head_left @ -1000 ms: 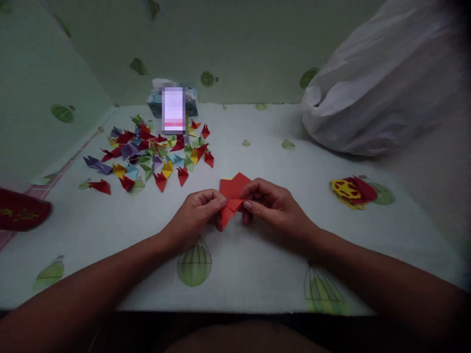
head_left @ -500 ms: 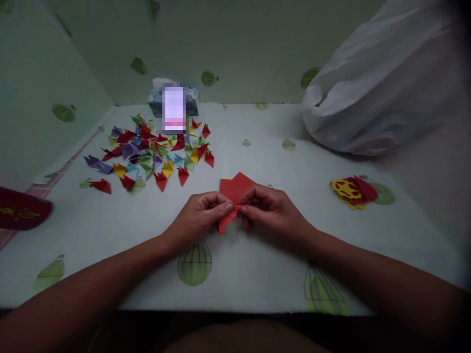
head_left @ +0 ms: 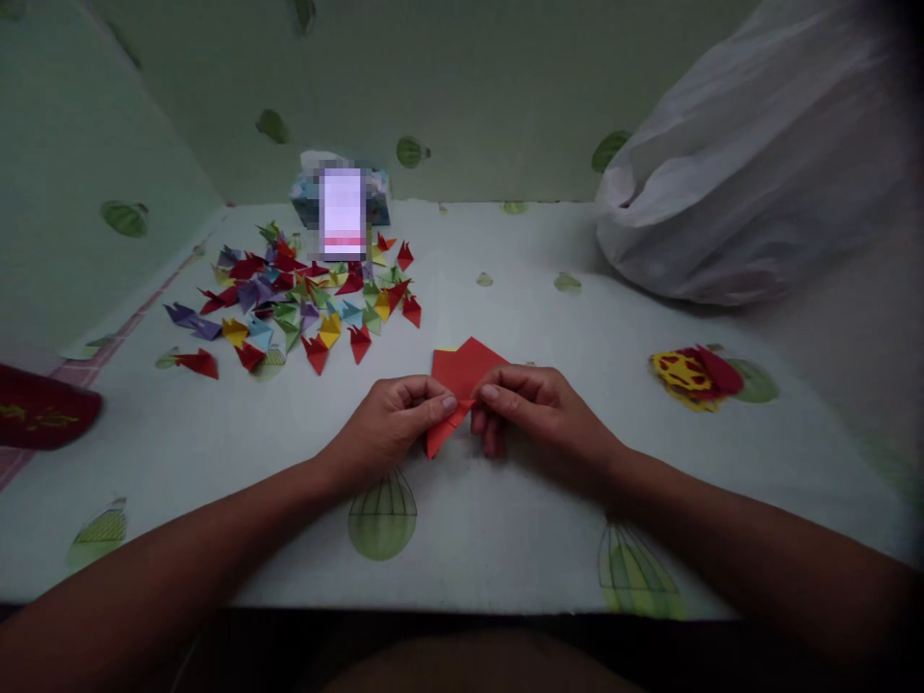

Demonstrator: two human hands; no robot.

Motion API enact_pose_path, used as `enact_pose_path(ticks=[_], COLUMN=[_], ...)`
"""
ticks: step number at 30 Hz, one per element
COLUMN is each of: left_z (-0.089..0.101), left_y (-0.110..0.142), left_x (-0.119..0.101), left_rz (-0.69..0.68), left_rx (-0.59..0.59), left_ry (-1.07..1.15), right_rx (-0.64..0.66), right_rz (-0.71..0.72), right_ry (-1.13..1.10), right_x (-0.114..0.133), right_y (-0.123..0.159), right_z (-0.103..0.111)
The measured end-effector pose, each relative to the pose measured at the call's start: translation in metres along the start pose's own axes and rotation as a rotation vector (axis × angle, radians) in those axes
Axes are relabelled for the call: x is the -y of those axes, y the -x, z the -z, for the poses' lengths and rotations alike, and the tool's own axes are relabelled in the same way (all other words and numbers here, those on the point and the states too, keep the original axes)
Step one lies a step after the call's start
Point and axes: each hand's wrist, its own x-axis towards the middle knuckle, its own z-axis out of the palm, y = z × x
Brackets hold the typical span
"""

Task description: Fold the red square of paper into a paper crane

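Note:
My left hand (head_left: 394,423) and my right hand (head_left: 538,409) meet at the middle of the table and both pinch a small folded red paper piece (head_left: 442,435). Its lower tip points down-left between my thumbs. Just behind my fingers lies a small stack of red paper sheets (head_left: 462,366), with a sliver of yellow-green showing under its far edge. Both hands have their fingers curled in toward the fold.
A heap of several folded paper pieces in red, purple, yellow, green and blue (head_left: 299,298) lies at the back left, in front of a small box (head_left: 341,207). A large white plastic bag (head_left: 751,164) fills the back right. A red-and-yellow patterned object (head_left: 694,375) lies right; a dark red thing (head_left: 39,419) at the left edge.
My hands have drawn closer together and slightly nearer, pressing the red piece into a narrower fold. Nothing else on the table has moved.

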Motion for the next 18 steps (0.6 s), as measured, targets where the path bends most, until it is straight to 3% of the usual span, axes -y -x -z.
enact_pose_path(ticks=[7,15,18], left_z=[0.0,-0.0014,-0.0011], left_y=[0.0013,0.0007,0.0013], left_x=[-0.0004,-0.0026,-0.0028], left_rz=[-0.047,-0.06,-0.06], left_rx=[0.021,0.05,0.043], left_ry=[-0.146,-0.075,-0.099], right_rx=[0.049,-0.069,-0.055], right_rz=[-0.115,-0.054,-0.057], right_ry=[0.095,0.177,0.186], right_x=[0.0004,0.0083,0.0081], right_y=[0.0001,0.0056,0.0053], right_z=[-0.0038,-0.0073,-0.0065])
